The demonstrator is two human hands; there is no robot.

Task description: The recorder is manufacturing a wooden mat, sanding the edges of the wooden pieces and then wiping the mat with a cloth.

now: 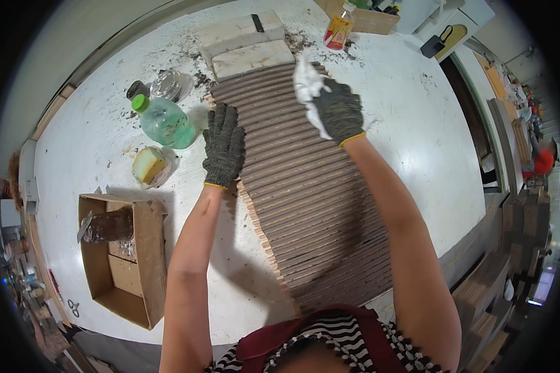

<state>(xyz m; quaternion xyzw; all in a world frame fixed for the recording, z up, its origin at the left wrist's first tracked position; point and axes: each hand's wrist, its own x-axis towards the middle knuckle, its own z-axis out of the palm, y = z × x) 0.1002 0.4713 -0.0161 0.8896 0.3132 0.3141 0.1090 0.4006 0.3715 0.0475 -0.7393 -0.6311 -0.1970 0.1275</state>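
Brown ribbed wooden slat mat runs down the white table, looks stiff and fairly heavy, best held by its long edges; left hand lies flat, fingers spread, on its left edge, right hand grips a soft white rag, mat's near end hidden by the torso.

The near end of the long row of brown grooved wooden strips is hidden behind the person's striped top. The crumpled white cloth is partly covered by the gloved right hand. Items along the right edge are too small and blurred to identify.
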